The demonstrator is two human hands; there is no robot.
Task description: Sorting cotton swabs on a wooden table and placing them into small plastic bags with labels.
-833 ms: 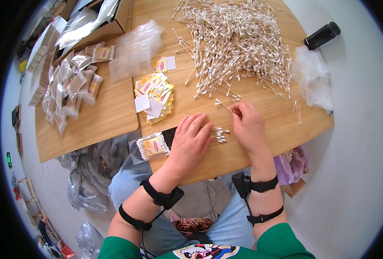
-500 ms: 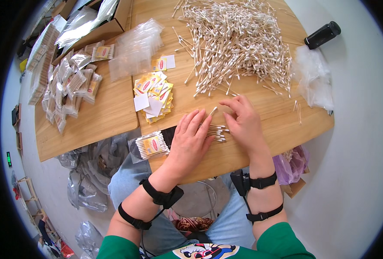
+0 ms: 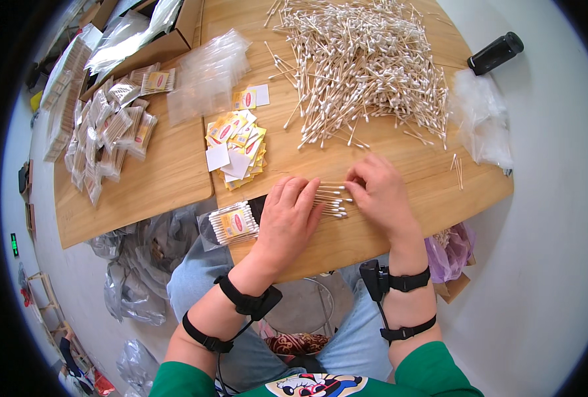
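My left hand [image 3: 286, 220] lies closed over a small bundle of cotton swabs [image 3: 332, 205], whose white tips stick out to its right. Beside those tips is my right hand [image 3: 381, 197], thumb and forefinger pinched at the end of the topmost swab [image 3: 332, 188]. Left of my left hand rests a clear bag [image 3: 234, 222] with a row of swabs and a yellow-and-red card in it. Something dark and flat shows partly under that hand. Farther away spreads a large heap of loose swabs [image 3: 367, 66].
Yellow and white cards [image 3: 236, 149] are piled beyond my left hand. Flat clear bags [image 3: 208, 73] lie behind them. Filled packs [image 3: 112, 129] and a cardboard box [image 3: 168, 46] occupy the left. A black cylinder [image 3: 495, 54] and crumpled plastic [image 3: 483, 119] sit at the right edge.
A swab that slanted up from my left fingers now lies in line with the others. My right hand has moved down, its fingers closing from apart to a pinch.
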